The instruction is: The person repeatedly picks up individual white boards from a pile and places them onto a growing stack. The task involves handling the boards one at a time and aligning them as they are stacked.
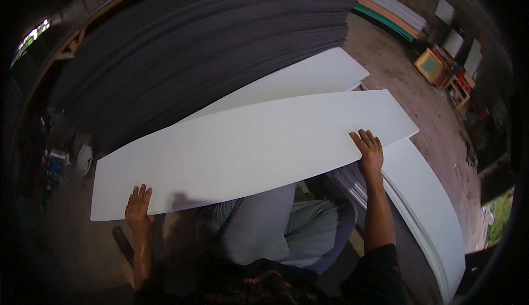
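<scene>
Left hand at lower left, right hand right of centre, you're grasping the white board by its near edge, fingers stretched on top!

Head-worn fisheye view, looking down

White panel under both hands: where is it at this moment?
In the head view, the white panel stretches across the middle, before the large dark stack, with the left hand and right hand at its near edge.
</scene>
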`<state>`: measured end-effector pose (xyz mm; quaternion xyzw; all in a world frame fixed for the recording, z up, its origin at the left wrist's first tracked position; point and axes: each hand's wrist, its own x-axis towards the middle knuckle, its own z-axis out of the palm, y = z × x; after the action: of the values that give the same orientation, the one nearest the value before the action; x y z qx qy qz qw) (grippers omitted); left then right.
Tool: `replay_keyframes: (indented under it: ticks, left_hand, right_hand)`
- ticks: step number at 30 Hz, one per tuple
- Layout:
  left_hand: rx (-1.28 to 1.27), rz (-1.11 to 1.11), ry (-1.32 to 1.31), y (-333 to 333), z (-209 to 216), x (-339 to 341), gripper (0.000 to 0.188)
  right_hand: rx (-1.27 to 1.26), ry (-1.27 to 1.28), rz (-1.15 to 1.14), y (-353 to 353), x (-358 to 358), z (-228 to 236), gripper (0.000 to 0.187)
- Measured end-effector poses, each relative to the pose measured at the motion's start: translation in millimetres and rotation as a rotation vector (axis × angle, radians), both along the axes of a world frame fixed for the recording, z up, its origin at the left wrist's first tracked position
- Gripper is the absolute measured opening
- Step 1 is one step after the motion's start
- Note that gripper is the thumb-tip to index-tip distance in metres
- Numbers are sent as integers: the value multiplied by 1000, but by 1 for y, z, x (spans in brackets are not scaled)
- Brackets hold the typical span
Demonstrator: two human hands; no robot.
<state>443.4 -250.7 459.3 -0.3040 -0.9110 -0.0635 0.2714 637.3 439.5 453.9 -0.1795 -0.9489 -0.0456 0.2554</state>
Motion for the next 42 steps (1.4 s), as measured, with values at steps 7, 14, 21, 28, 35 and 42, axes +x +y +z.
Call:
replay_keyframes:
  ticks: [7, 14, 21, 28, 35, 42]
  left_hand:
    - [54, 116, -51, -12, -45, -10, 75]
    - [-234, 271, -263, -25, -163, -67, 58]
    - [-21, 198, -314, 83, -163, -42, 80]
    - [9, 70, -449, 118, -161, -55, 79]
    - [4, 57, -474, 168, -161, -73, 79]
    - [-61, 35, -349, 218, -173, -93, 81]
  right_hand:
    - [31, -88, 108, 12, -125, -3, 63]
    - [92, -95, 38, 21, -226, -42, 58]
    - [108, -318, 229, -90, -227, -150, 65]
    - [48, -266, 136, -91, -235, -159, 62]
    - [22, -433, 65, -93, -240, -145, 66]
    - [-111, -440, 280, -113, -245, -171, 64]
